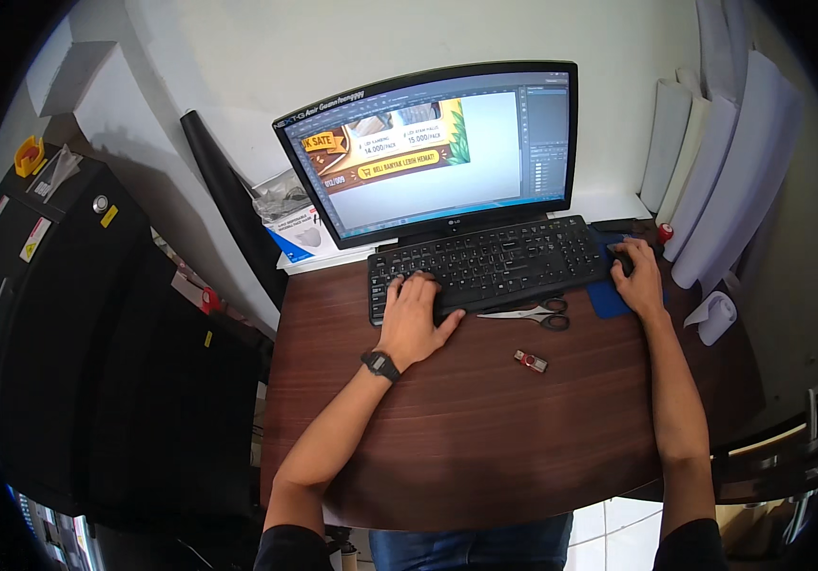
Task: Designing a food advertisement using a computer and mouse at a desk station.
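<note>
My left hand (415, 322), with a black digital watch (380, 364) at its wrist, rests on the left end of a black keyboard (495, 255). Its fingers lie over the keys and the thumb is spread out toward the front edge; it holds nothing. At the right, my right hand (639, 276) is curled over a dark computer mouse (622, 260), mostly covered by the fingers, on a blue mouse pad (607, 299). Behind the keyboard stands a lit monitor (485, 190) showing a brown and yellow graphic in an editing program.
Scissors (533, 313) lie just in front of the keyboard, and a red and silver USB stick (530, 361) sits on the brown desk (485, 428). Tall white rolls (728, 171) lean at the right. A large black machine (105, 314) and a long black roll (228, 209) stand left.
</note>
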Available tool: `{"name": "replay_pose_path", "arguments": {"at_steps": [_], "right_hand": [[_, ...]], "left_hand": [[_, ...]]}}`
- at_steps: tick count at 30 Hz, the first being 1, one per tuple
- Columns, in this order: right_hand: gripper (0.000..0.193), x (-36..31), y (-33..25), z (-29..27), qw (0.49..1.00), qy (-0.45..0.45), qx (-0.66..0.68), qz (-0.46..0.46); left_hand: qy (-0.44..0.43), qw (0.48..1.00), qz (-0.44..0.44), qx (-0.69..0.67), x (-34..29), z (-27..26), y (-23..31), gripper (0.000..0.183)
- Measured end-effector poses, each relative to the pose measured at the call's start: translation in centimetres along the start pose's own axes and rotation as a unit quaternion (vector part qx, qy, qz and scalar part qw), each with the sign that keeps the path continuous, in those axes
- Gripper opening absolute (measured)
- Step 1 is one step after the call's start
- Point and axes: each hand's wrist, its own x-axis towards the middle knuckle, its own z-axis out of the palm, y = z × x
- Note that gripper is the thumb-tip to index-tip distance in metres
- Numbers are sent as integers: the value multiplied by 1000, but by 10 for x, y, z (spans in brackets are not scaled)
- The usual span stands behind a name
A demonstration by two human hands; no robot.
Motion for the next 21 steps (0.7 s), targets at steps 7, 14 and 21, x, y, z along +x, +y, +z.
{"name": "replay_pose_path", "arguments": {"at_steps": [7, 14, 21], "right_hand": [[28, -3, 4, -3, 1000, 2, 2, 1], [28, 0, 9, -2, 1000, 1, 2, -5], [29, -1, 3, -4, 1000, -7, 7, -3]], "left_hand": [[140, 981, -125, -46, -1, 6, -5, 68], [167, 981, -87, -48, 2, 4, 2, 69], [141, 990, -29, -9, 2, 5, -3, 52]]}}
